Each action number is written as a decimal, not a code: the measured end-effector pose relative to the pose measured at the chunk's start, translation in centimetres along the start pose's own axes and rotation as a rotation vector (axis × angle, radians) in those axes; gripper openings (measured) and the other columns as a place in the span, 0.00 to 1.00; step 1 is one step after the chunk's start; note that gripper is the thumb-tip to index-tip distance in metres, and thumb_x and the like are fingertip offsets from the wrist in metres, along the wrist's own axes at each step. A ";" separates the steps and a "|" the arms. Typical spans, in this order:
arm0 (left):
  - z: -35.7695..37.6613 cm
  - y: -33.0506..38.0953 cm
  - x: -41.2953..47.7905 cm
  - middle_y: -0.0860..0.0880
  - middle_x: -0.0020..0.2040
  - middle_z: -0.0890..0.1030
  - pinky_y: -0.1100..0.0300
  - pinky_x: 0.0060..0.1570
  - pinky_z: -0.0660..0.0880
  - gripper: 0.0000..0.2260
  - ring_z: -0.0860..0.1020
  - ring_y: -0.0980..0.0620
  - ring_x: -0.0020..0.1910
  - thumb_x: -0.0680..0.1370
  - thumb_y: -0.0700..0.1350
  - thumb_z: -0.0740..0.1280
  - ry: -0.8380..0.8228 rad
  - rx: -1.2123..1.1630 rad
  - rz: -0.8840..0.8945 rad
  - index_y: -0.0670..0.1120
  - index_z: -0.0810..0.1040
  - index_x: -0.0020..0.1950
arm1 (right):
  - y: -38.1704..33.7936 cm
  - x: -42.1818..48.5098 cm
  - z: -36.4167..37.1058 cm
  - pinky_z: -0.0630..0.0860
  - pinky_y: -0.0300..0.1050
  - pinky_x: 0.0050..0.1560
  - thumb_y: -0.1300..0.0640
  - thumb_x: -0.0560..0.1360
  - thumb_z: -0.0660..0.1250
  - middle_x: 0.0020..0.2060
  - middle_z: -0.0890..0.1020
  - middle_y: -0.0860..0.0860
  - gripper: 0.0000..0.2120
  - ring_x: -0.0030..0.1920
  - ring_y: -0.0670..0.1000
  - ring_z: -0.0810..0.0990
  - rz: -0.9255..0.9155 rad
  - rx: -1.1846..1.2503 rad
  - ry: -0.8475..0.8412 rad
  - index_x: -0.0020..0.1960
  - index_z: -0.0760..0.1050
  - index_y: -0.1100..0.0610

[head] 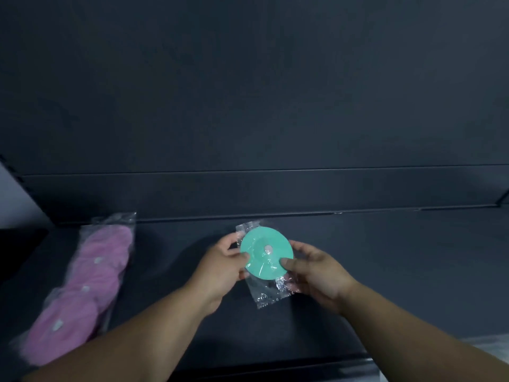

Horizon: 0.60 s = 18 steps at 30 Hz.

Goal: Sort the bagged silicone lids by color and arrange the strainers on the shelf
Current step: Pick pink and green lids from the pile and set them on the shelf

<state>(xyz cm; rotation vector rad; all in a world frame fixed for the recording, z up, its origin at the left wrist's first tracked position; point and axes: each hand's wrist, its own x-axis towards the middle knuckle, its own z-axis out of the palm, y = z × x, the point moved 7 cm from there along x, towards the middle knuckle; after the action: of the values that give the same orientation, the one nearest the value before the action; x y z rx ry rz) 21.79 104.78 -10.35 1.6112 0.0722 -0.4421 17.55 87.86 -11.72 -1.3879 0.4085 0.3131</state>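
Note:
A round green silicone lid [261, 246] in a clear plastic bag is held just above the dark shelf [385, 271], near its middle. My left hand [220, 267] pinches the lid's left edge, thumb on top. My right hand [316, 271] grips its right edge, thumb pressed on the lid. The bag's loose end hangs down below the lid. On the shelf's left side lies a row of several pink silicone lids [88, 288] in clear bags, overlapping front to back.
The shelf's dark back panel [248, 106] rises behind the hands, with a ledge running across it. A pale surface [490, 343] shows at the lower right below the shelf's front edge. A light wall [16, 199] shows at the far left.

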 end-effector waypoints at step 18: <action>7.0 -1.7 2.0 0.57 0.74 0.62 0.60 0.73 0.60 0.24 0.65 0.59 0.72 0.78 0.44 0.66 -0.018 0.680 0.181 0.52 0.66 0.73 | -2.4 5.6 -5.6 0.75 0.35 0.47 0.62 0.72 0.69 0.50 0.80 0.49 0.32 0.46 0.49 0.80 -0.189 -0.573 0.144 0.73 0.62 0.50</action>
<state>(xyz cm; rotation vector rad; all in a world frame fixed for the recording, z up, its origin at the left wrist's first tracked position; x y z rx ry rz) 21.42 97.71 -12.75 2.2565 -0.2631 -0.3566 23.07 81.86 -12.92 -2.0039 0.3118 0.1788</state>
